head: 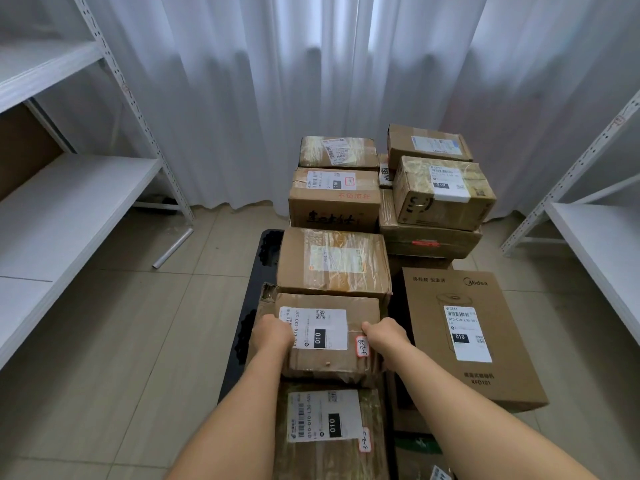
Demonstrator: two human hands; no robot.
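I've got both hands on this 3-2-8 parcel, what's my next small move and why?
Probably lift the 3-2-8 parcel straight up: left grip and right grip hold its sides, it overlaps another labelled parcel below, and a taped box sits close behind.

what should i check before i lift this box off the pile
1. Both hands on the box: left hand grips its left edge, right hand its right edge. Ok.
2. Nothing stacked on top: only its label and the 3-2-8 sticker are there. Ok.
3. Fingers reach under the bottom: hidden by the box's sides. Cannot tell.
4. Cardboard sound: a torn flap sticks up at the far left corner. Not ok.
5. Free of the neighbours: the taped box behind sits close against its far edge. Cannot tell.
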